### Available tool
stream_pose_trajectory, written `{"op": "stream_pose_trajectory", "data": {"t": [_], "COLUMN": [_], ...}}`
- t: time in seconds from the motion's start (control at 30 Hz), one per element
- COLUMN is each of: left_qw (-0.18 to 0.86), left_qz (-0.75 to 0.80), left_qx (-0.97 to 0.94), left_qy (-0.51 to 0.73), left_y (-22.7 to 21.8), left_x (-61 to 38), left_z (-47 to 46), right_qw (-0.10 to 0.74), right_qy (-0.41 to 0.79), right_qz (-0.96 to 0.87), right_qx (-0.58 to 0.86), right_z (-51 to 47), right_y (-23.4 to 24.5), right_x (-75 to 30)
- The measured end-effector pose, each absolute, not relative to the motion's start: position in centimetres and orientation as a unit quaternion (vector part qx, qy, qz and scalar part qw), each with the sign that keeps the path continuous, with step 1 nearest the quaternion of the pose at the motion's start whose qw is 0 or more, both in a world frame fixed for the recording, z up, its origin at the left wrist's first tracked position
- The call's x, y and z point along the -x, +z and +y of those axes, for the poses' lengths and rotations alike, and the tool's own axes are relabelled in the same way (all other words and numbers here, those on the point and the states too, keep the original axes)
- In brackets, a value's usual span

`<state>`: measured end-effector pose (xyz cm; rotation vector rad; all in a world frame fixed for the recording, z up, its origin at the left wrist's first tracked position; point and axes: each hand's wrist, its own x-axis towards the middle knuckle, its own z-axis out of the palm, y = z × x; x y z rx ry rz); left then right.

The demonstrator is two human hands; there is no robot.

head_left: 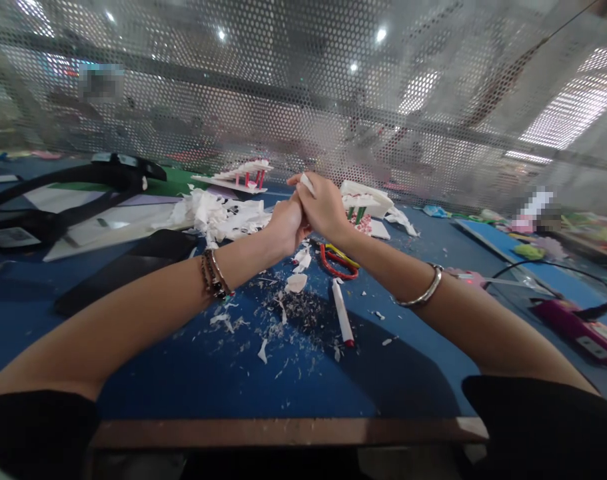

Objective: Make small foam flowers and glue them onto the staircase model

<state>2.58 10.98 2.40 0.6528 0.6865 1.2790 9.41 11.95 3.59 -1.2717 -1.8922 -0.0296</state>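
Note:
My two hands meet above the middle of the blue table. My right hand is closed, and a small white piece like paper sticks out at its thumb. My left hand presses against it from the left, fingers curled; what they hold is hidden. Below lie white scraps and fine shreds. A white paper-wrapped stick with a red end lies to their right, near a red cord loop. Behind my right hand stands a small white model with green posts.
A heap of torn white paper and a stepped white model lie back left. A black strap-like thing and a dark flat case are at left. At right are a purple power strip and a blue board. Perforated metal mesh rises behind.

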Motion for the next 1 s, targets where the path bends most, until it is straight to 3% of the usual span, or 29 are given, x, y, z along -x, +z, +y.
{"op": "stream_pose_trajectory", "data": {"t": [0.63,1.0], "left_qw": [0.66,0.459], "left_qz": [0.308,0.31], "left_qx": [-0.42,-0.756], "left_qy": [0.541,0.348], "left_y": [2.0,3.2], "left_x": [-3.6,0.5], "left_z": [10.7,11.6], "right_qw": [0.407,0.396], "right_qy": [0.012,0.046], "right_qz": [-0.761,-0.744], "right_qx": [0.505,0.536], "right_z": [10.4,11.5], "right_y": [4.4,6.1], "right_x": [-10.6,-13.9]}}
